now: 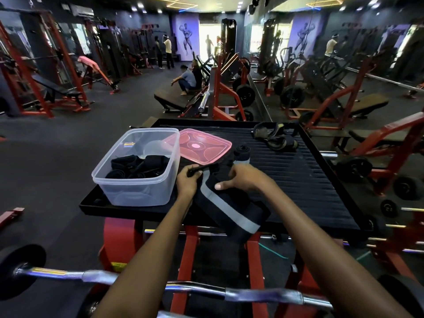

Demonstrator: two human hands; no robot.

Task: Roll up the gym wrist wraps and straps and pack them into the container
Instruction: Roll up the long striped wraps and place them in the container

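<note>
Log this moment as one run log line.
left hand: grips wrap end | right hand: pins black-grey wrap | container: open, partly filled | lid: off

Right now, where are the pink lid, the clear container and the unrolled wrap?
pink lid (199,146): head view, centre panel.
clear container (137,191): head view, near wall.
unrolled wrap (231,211): head view, grey stripe.

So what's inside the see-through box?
The clear container holds several rolled black wraps, piled on its floor. How many there are is hard to tell, since they overlap and hide each other.
</note>
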